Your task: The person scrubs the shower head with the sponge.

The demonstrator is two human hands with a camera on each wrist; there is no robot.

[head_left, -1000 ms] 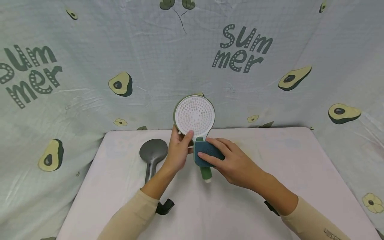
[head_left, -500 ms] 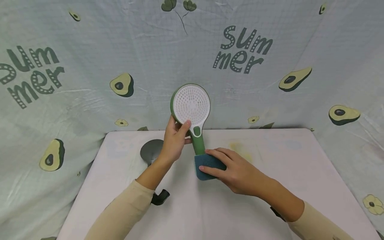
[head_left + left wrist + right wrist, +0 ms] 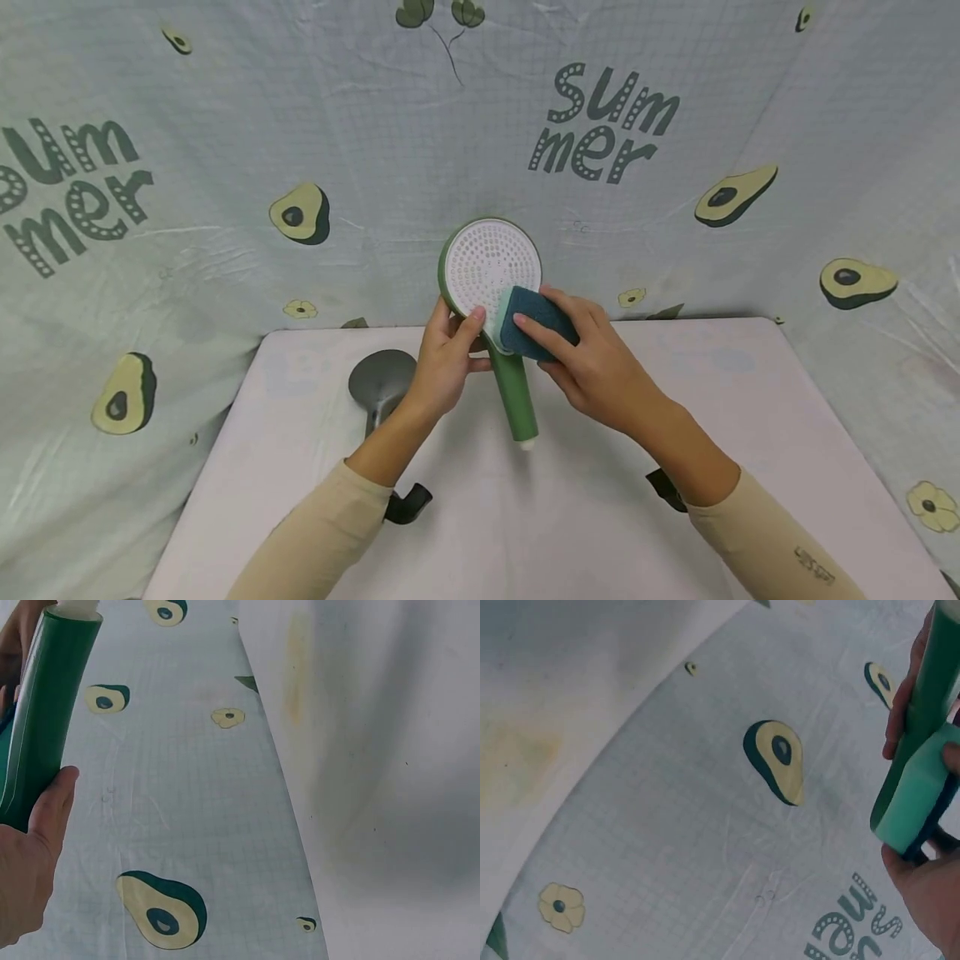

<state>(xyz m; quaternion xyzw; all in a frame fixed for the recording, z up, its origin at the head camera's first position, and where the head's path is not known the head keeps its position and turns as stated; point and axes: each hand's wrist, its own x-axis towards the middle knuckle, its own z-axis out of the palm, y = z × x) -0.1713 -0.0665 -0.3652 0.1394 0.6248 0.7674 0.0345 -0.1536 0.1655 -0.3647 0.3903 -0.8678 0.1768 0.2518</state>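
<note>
Head view: we see left hand (image 3: 445, 367) gripping green shower head (image 3: 483, 271). Right hand (image 3: 600, 367) pinches blue sponge (image 3: 546, 315), pressed against shower head's lower right face. Grey round-headed object (image 3: 382, 381) left of shower head, pale pink table (image 3: 600, 517) below shower head.

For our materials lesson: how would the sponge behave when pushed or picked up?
The sponge likely gives when squeezed, judging by its foam layer. Its blocky shape suggests sliding, not rolling. Pinched in the right hand, it's probably light.
</note>
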